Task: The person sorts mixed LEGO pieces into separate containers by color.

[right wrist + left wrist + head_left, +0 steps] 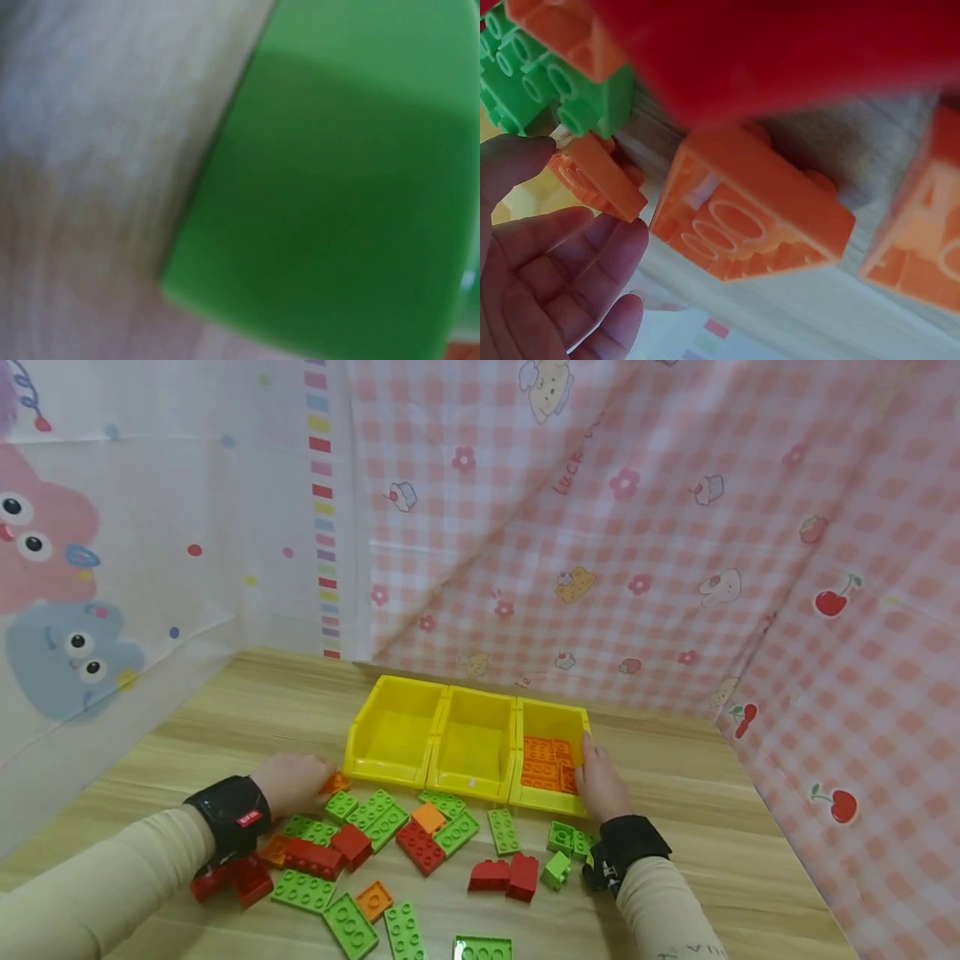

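Note:
My left hand (292,783) is at the left end of the scattered bricks. It pinches an orange brick (596,180) between thumb and fingertips. Another orange brick (742,214), with its hollow underside showing, lies close beside those fingers. On the right, my right hand (603,783) holds the right side wall of the right yellow bin (551,800), its fingers along the rim. Several orange bricks (543,760) lie in that bin. A green brick (322,195) fills most of the right wrist view, where the hand is hidden.
The middle yellow bin (472,752) and left yellow bin (397,743) adjoin the right one. Green bricks (302,890), red bricks (420,847) and an orange brick (373,901) lie scattered in front on the wooden table (735,852). Patterned cloths (480,527) enclose the table's back and sides.

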### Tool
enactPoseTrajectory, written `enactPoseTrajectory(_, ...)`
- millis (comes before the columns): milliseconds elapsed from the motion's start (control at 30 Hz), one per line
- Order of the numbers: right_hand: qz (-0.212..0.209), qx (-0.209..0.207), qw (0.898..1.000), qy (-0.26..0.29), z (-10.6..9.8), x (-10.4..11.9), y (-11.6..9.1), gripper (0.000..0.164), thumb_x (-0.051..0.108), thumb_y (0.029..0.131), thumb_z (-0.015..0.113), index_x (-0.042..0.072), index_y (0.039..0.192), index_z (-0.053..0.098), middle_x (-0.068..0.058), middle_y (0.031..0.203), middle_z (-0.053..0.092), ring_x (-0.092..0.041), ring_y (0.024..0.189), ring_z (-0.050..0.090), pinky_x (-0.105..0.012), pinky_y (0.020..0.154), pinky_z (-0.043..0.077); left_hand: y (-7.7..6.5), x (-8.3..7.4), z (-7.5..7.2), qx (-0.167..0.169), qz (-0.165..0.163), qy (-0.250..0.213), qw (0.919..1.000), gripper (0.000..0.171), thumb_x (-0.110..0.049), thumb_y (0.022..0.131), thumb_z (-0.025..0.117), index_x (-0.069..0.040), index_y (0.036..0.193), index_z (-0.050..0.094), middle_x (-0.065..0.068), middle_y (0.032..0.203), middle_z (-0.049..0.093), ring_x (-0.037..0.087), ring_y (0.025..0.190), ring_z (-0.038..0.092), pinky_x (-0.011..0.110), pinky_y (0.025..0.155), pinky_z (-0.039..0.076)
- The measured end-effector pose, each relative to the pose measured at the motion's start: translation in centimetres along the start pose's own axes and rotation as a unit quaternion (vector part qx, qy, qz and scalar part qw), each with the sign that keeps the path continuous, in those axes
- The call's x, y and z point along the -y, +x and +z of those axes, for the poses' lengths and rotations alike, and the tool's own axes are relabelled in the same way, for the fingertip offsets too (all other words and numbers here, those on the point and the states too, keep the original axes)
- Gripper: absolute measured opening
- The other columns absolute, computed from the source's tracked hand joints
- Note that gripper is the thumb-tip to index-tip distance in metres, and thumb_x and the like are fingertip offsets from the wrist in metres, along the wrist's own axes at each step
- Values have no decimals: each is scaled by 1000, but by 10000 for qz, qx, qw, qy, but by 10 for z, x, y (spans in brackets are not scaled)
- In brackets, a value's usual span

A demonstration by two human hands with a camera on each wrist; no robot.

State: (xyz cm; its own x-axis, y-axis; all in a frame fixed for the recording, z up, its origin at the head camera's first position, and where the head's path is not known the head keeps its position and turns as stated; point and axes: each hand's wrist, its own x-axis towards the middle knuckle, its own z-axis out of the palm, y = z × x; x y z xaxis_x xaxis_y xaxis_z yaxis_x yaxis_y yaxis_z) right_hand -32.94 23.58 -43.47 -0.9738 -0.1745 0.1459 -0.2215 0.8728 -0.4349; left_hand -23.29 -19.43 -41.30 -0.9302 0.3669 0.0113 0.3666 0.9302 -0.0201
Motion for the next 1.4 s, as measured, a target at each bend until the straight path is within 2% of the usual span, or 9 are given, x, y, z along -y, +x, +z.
enactPoseTrajectory(133,13,-16,10000,-57,-1,0,-1,59,9,96,43,0,148,15,-25,133,39,-35,115,47,-49,95,38,-1,2,-8,60,30,-232,9997,16,-24,81,66,-13,75,56,-3,65,46,13,55,42,31,52,38)
enactPoseTrajectory(267,-10,-26,10000,-44,-2,0,-1,60,9,96,43,0,148,15,-25,133,40,-35,115,47,-49,94,38,-3,3,-25,-26,149,9,9999,18,-24,79,71,-10,80,60,-3,66,49,13,57,44,31,52,40)
enactPoseTrajectory(400,27,-16,10000,-22,-1,0,0,60,10,96,44,1,148,14,-25,134,39,-35,117,46,-49,96,36,-1,1,-45,-378,448,392,9975,18,-18,75,75,-8,83,62,-2,66,50,13,57,45,31,51,41)
enactPoseTrajectory(533,-78,-122,9998,-121,-2,-1,1,60,9,96,44,0,148,16,-25,131,42,-34,113,48,-49,93,39,13,-16,-67,-806,862,581,9913,18,-17,75,74,-7,85,63,-1,67,51,13,55,45,29,49,41)
enactPoseTrajectory(667,-226,-159,9996,-75,-1,0,0,59,7,94,44,-2,146,19,-26,127,44,-34,107,50,-48,89,41,35,-49,-85,-911,1342,787,9836,26,-21,78,72,-5,97,66,-1,71,57,12,56,48,28,52,43)
enactPoseTrajectory(800,-169,-190,9997,-23,2,-2,0,59,8,94,45,-1,147,20,-25,126,44,-33,105,51,-47,89,42,65,-90,-92,-1186,2043,928,9673,28,-25,80,70,-7,101,66,-1,74,61,11,58,51,27,54,44)
enactPoseTrajectory(933,-98,-258,9996,-68,5,-4,1,59,8,95,46,0,147,20,-24,125,45,-31,102,52,-46,88,43,97,-126,-88,-1507,2686,1102,9450,22,-27,83,67,-11,98,65,-2,75,61,11,59,53,24,52,42)
enactPoseTrajectory(1067,-68,-186,9998,13,7,-4,1,59,8,95,46,0,147,20,-24,127,45,-32,106,51,-46,91,42,123,-151,-79,-1683,3046,1263,9289,17,-29,85,65,-14,93,63,-3,72,57,10,59,52,23,51,40)
enactPoseTrajectory(1400,-32,-311,9994,145,0,-4,-1,59,8,95,47,2,147,22,-22,129,45,-31,111,51,-46,93,40,185,-180,-63,-1576,2888,1220,9364,22,-28,87,65,-12,102,65,1,85,64,15,69,60,28,62,48)
